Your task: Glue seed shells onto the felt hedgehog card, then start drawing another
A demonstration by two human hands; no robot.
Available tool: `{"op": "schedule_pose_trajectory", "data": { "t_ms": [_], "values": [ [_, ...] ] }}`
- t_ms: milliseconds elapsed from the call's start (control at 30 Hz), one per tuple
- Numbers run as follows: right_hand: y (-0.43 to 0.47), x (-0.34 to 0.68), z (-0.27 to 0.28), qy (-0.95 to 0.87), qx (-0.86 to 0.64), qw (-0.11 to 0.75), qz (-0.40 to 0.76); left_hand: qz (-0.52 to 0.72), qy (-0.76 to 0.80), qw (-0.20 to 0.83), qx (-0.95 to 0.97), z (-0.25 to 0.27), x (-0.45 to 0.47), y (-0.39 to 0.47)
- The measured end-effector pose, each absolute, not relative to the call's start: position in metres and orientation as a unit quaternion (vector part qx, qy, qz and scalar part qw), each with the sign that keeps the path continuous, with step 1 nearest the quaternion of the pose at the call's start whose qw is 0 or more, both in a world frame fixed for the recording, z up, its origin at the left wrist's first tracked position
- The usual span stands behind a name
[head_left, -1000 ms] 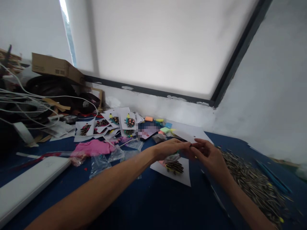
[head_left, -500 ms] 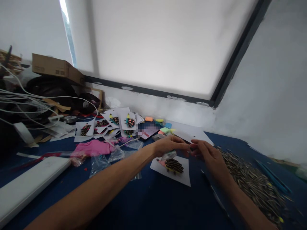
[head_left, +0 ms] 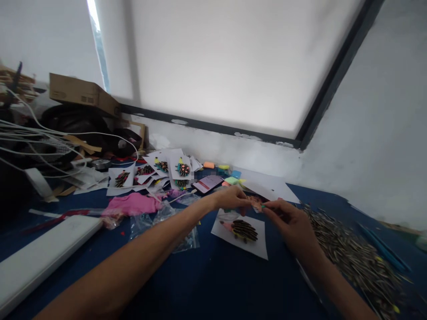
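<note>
My left hand (head_left: pixel 233 198) is closed on the edge of a small clear packet (head_left: pixel 255 203) with something orange-pink in it. Just right of it, my right hand (head_left: pixel 289 218) pinches a small green bit (head_left: pixel 263 206), perhaps modelling clay, close beside the packet. Below both hands lies a white card (head_left: pixel 223 234) bearing a hedgehog figure (head_left: pixel 244 230) with dark striped seeds as spines and a pink snout. Another crumpled clear wrapper (head_left: pixel 230 215) lies at the card's upper edge, partly behind my left hand.
A heap of striped sunflower seeds (head_left: pixel 350 253) spreads on the right. More hedgehog cards (head_left: pixel 183 169), a phone (head_left: pixel 207 183) and coloured clay blocks (head_left: pixel 209 165) are at the back. Pink clay (head_left: pixel 133 204), plastic bags and a long white box (head_left: pixel 50 249) lie left.
My hands have moved slightly apart, so the packet between them and the green bit in my right fingers now show. More of the phone is visible. The view has shifted slightly.
</note>
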State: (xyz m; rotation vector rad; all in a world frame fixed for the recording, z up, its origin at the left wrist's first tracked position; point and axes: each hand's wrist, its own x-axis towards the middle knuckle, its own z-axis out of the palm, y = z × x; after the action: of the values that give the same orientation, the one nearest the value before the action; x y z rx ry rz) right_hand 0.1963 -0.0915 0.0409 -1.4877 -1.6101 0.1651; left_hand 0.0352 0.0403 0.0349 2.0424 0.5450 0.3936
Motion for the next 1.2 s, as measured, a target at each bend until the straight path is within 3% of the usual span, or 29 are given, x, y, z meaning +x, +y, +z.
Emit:
{"op": "schedule_pose_trajectory", "data": {
  "t_ms": [333, 1200],
  "values": [
    [-0.091, 0.183, 0.023, -0.729, -0.616, 0.296, 0.036, 0.082, 0.285, 0.353, 0.887, 0.030, 0.029, 0.051],
    [-0.083, 0.179, 0.014, -0.736, -0.630, 0.246, 0.000, 0.076, 0.303, 0.341, 0.887, 0.029, 0.027, 0.049]
  ]
}}
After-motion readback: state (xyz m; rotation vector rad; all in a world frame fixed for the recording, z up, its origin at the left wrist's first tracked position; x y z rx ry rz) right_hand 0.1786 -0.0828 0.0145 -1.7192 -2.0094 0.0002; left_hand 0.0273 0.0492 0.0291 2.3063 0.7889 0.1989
